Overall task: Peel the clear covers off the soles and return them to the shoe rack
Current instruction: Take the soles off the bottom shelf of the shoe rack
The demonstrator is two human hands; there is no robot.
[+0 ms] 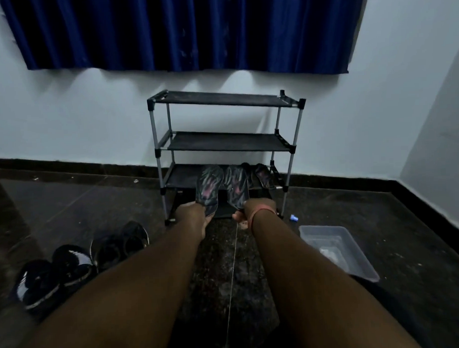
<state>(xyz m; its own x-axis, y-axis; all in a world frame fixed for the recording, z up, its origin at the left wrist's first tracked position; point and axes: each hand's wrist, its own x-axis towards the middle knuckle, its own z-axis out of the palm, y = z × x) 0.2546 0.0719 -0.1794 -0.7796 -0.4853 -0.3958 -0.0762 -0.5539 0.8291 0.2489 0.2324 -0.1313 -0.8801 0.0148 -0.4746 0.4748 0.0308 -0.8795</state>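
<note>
Gripping soles | left hand [192,213] pinches one sole [209,186] | right hand [246,215] pinches another sole [236,185] | before shoe rack [224,141]

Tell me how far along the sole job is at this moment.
Late stage, it seems. Done: other soles already lie on the shoe rack third shelf. In hand: the left hand and right hand each hold one patterned sole toward that shelf. Whether their clear covers are off is too dim to tell. Left: setting these two down. The shoes stay on the floor.
</note>
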